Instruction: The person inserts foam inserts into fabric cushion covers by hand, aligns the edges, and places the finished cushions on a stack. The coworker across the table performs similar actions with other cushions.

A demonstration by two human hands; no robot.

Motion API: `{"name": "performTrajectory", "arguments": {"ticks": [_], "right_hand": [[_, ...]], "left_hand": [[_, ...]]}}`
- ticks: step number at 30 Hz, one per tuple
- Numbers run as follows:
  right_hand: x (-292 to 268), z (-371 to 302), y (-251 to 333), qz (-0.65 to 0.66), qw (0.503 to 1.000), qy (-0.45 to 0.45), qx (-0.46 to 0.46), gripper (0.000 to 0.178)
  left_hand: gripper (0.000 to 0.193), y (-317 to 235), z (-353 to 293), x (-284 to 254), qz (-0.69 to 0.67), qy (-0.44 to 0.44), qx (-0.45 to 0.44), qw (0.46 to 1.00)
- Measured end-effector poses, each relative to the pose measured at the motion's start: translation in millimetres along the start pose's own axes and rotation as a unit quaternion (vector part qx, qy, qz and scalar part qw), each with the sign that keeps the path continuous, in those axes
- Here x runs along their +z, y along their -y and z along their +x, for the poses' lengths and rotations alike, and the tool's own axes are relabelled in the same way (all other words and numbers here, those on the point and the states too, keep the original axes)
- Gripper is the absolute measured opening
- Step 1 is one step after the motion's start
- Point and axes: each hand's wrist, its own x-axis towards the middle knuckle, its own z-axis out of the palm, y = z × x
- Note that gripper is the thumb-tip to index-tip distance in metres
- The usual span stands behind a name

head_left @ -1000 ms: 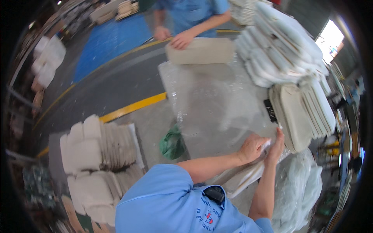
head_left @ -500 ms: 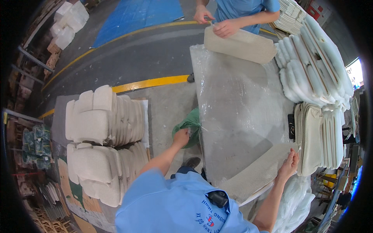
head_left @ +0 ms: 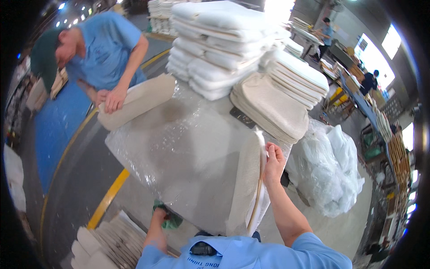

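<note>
My right hand [head_left: 273, 163] is closed at the far end of a long beige fabric cushion [head_left: 245, 184], gripping its edge. The cushion stands partly on its side at the table's near right edge, with white padding and a thin brown line showing along its open side. My left hand [head_left: 157, 217] is low beside the table's near left corner, at a green bag [head_left: 173, 222] hanging there. Its fingers are mostly hidden by the bag, so what they hold does not show. The table [head_left: 179, 157] is covered in clear plastic sheet.
Across the table a co-worker [head_left: 105, 49] handles another beige cushion [head_left: 139, 99]. White padded pieces [head_left: 224, 40] are piled at the far side, near folded beige covers [head_left: 268, 105]. Clear plastic wrapping [head_left: 324, 166] bulges at right; beige pieces [head_left: 107, 242] are stacked at lower left.
My view has swung up and to the right. The beige cushion has tipped so its padded open side shows, with my right hand still on it. My left hand remains at the green bag.
</note>
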Motion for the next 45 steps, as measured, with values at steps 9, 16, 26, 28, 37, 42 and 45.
{"name": "performTrajectory", "arguments": {"ticks": [9,16,26,28,37,42,45], "right_hand": [[3.3,89.2,22.6,-0.067,0.98,0.125,0.14,0.039],[37.5,118.2,29.7,-0.123,0.892,0.341,0.27,0.037],[38.5,97.8,5.1,0.031,0.955,0.226,0.192,0.012],[41.2,95.8,1.4,0.042,0.958,0.207,0.193,0.015],[50.9,92.9,-24.3,-0.09,0.99,0.091,0.06,0.028],[65.4,86.0,-51.0,0.043,0.994,0.065,0.071,0.029],[61.2,83.4,-51.5,0.006,0.996,0.082,0.039,0.027]], "left_hand": [[0.043,-33.4,-38.5,-47.4,0.552,-0.2,0.097,0.804],[0.064,-195.1,-71.2,161.7,0.086,0.177,0.418,0.887],[0.036,-259.2,-47.1,336.1,0.04,0.104,0.334,0.936],[0.034,-258.6,-38.7,340.4,-0.006,0.079,0.329,0.941],[0.037,-277.6,-46.4,353.2,-0.129,0.104,0.23,0.959],[0.035,-271.0,-57.8,367.0,-0.149,0.036,0.327,0.933],[0.036,-269.5,-65.0,371.1,-0.108,-0.013,0.361,0.926]]}}
